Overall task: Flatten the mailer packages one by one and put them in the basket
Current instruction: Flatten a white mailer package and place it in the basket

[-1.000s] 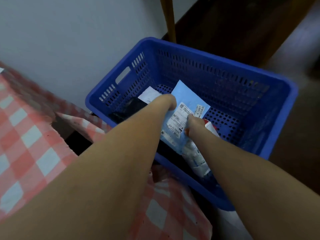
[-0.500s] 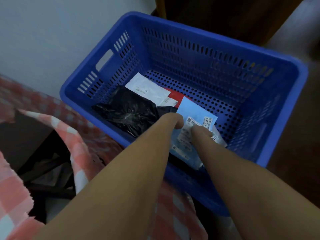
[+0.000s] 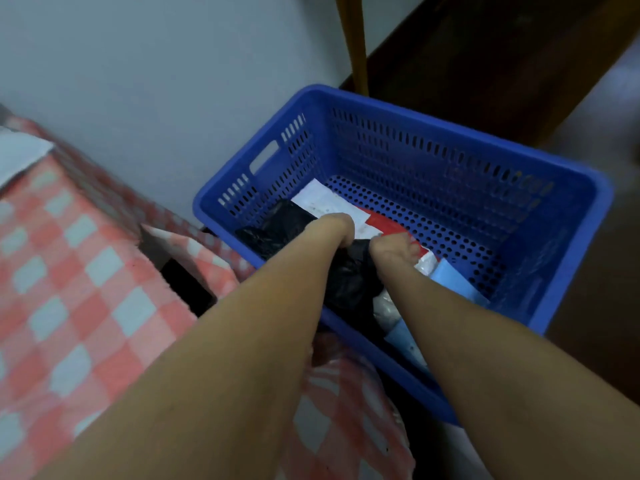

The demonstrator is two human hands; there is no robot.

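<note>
**Both arms stretched forward, hands close together**

Both bare forearms reach forward and down, nearly parallel. The left hand (image 3: pixel 331 227) is knuckles-up, its fingers folded under and out of sight. The right hand (image 3: pixel 393 252) sits just beside it, fingers curled. Both grip the black mailer (image 3: pixel 349 280) between them.
</note>
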